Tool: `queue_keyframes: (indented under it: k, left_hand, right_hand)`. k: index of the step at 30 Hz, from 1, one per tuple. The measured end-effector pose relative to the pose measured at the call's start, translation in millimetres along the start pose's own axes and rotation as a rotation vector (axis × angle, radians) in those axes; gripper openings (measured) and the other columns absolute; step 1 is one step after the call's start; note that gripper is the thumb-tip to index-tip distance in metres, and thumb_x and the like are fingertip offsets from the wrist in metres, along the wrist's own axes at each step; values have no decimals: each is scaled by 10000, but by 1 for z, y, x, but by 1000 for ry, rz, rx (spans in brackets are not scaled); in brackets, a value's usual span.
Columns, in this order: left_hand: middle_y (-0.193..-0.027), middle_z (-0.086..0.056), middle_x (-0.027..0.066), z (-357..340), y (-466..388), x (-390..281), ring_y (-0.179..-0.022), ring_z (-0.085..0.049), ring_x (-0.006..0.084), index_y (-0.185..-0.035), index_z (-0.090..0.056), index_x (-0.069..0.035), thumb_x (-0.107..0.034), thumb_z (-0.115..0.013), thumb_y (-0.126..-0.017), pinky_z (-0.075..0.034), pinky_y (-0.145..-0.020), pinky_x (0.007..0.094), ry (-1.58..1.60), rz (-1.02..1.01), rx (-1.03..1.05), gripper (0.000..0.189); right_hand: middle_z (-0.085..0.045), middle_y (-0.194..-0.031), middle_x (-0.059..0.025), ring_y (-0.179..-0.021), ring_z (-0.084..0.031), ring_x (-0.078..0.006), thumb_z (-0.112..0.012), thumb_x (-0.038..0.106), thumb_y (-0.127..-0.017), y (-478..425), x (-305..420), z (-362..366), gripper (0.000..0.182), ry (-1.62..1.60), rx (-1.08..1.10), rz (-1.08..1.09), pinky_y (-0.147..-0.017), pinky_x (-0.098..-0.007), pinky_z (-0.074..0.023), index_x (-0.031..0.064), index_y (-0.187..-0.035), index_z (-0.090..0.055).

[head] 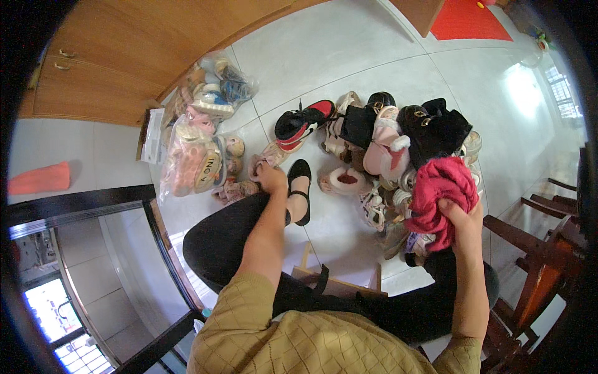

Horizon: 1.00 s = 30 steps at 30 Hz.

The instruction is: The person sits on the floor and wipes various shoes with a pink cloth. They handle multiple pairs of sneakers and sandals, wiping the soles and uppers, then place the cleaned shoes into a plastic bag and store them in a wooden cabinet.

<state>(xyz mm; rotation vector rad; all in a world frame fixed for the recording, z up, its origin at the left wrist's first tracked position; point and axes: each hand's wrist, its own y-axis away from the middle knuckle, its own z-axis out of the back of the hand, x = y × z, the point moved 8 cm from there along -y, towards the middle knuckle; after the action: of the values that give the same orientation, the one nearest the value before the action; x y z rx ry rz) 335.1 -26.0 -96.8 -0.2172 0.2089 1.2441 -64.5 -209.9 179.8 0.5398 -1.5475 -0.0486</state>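
My left hand (271, 178) grips one end of a pale pink shoe (276, 152) low over the floor tiles, its fingers partly hidden by the hand itself. Another pinkish shoe (237, 191) lies beside that hand. A crumpled red cloth (441, 187) is bunched in my right hand (460, 222), above the right side of a heap of shoes. That heap includes a pink slipper with white fur (384, 152), a fur-lined shoe (345, 180) and black footwear with gold buckles (416, 124). Beyond my left hand sits a black, red and white sneaker (302, 126).
Clear plastic bags of shoes (194, 159) stand at left, by a wooden cabinet (103, 70). My foot in a black strapped shoe (300, 187) is between bags and heap. A low wooden stool (336, 280) is beneath me; dark wooden furniture (537, 262) stands at right.
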Motion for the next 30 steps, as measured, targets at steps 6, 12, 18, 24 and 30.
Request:
queue_keyframes:
  k: [6, 12, 18, 24, 30]
  left_hand:
    - [-1085, -543, 34, -4, -18, 31, -1031, -474, 277, -887, -636, -126, -262, -505, -761, -384, -811, 440, -351, 5, 347, 227]
    - [-963, -584, 95, 54, -28, -24, -946, -520, 306, -857, -631, -86, -273, -504, -762, -410, -758, 445, -233, -237, 103, 245]
    - [-851, -598, 107, 89, -36, -45, -769, -550, 202, -897, -581, 10, -208, -531, -779, -425, -679, 304, 686, -46, 603, 252]
    - [-927, -577, 45, 180, 58, -138, -822, -548, 119, -995, -520, -27, -180, -496, -852, -444, -698, 262, 1002, -312, 980, 211]
    - [-1029, -551, 37, 240, 146, -229, -926, -533, 123, -1093, -479, -42, -179, -478, -884, -442, -783, 269, 1269, -432, 1245, 250]
  right_hand:
    - [-612, -940, -75, -841, -582, -157, -576, 15, -678, -8, -34, 6, 368, 69, 1, -137, -801, -275, -436, -30, -1042, -539]
    - [-605, -968, -65, -858, -577, -154, -554, 29, -697, -18, -50, 5, 379, -113, 41, -171, -791, -271, -441, -14, -1073, -531]
    - [-593, -984, -59, -846, -570, -149, -559, 18, -713, -9, -32, -12, 379, -225, 153, -104, -783, -273, -452, -4, -1089, -516]
    - [-601, -970, -68, -842, -580, -159, -553, -27, -700, 2, 7, -31, 350, -396, 175, 114, -767, -284, -467, -1, -1049, -530]
    - [-557, -1044, -71, -944, -537, -158, -625, -21, -661, -1, 35, -36, 502, -516, 166, 467, -839, -293, -429, -9, -1133, -456]
